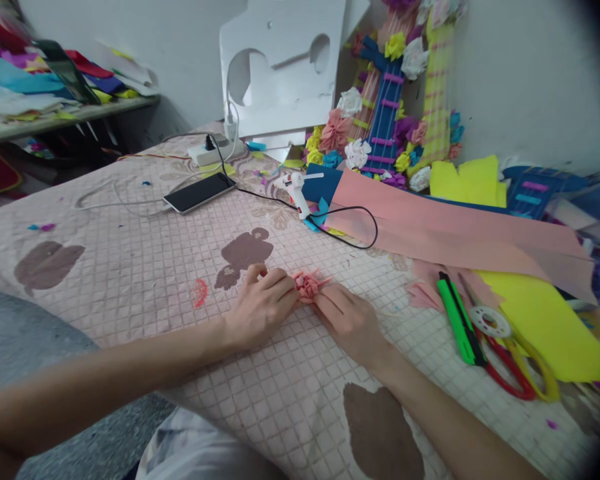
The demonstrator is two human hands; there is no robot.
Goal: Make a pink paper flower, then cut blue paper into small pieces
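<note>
A small pink crepe-paper flower [307, 285] with pointed, crumpled petals is between my two hands, low over the tablecloth. My left hand [264, 301] is closed on its left side, fingers curled and thumb side hidden. From the right, my right hand [347, 319] pinches its edge, the fingers pressed together and the fingertips partly covered by the petals. Beyond the hands a white glue gun [296, 193] stands on the table, its black cord looping to the right.
At right are a green box cutter [460, 320], scissors [517, 363], a white tape roll [490, 321], yellow paper [555, 327] and long pink paper [445, 223]. A phone [200, 192] and a power strip [217, 152] lie behind. Flower-decorated paper guitars [385, 113] lean on the wall.
</note>
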